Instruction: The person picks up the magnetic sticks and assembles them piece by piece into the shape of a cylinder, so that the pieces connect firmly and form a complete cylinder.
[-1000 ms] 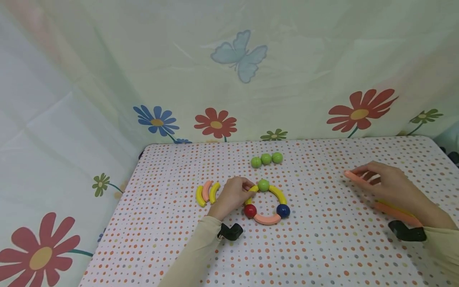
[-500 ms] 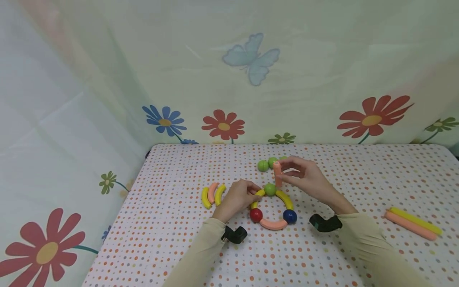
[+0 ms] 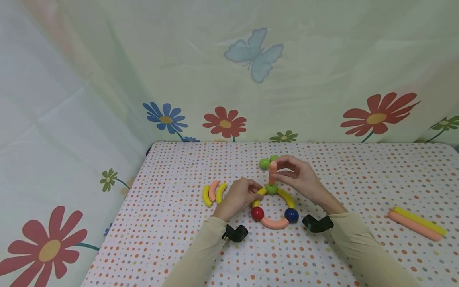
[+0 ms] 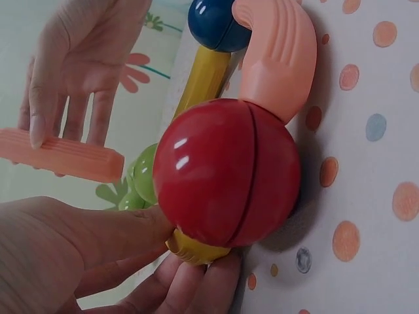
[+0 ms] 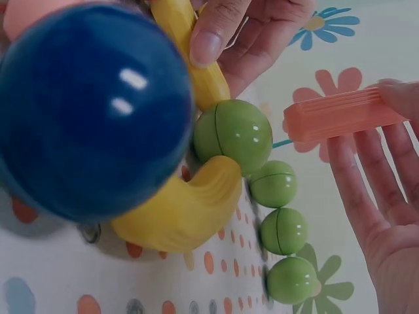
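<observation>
the right-hand grip pinches a salmon stick roughly upright, its lower end just above the green ball at the far side of a ring on the worktop. the left-hand grip pinches the ring's yellow curved piece between that ball and the red ball. the near side has a blue ball and salmon arc; three loose green balls line up beyond.

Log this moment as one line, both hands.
left hand: pinches curved yellow piece | right hand: holds orange stick upright above green ball, apart | beyond: row of three green balls
</observation>
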A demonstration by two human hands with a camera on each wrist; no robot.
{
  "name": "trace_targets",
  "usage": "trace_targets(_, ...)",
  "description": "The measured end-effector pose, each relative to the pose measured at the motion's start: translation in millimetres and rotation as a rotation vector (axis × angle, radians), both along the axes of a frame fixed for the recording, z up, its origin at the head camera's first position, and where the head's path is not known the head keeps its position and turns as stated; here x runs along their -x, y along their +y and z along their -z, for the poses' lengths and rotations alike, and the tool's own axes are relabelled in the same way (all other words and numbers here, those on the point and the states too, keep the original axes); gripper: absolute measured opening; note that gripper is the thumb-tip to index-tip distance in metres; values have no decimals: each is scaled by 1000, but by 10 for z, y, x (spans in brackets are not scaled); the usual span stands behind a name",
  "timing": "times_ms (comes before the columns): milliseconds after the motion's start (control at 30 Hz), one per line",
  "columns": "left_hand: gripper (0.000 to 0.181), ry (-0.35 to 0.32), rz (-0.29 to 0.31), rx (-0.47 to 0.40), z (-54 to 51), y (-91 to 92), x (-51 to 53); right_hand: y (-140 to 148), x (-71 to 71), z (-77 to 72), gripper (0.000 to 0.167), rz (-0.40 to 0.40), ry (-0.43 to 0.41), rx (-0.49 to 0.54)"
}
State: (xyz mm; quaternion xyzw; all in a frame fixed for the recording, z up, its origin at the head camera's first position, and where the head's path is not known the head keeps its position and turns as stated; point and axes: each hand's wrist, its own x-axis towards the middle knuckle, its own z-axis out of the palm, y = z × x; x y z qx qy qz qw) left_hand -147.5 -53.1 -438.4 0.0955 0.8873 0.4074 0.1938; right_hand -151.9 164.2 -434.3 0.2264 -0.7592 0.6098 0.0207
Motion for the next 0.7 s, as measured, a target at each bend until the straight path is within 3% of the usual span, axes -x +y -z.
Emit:
trace_targets(433,22,-18,-4,2,-6,-2,13,6,-16,36,31,-15,-8,-6)
trace_targets(700,22,-25,-8,11,-8,3,10,94,-80,30,41,-10,-16,-77)
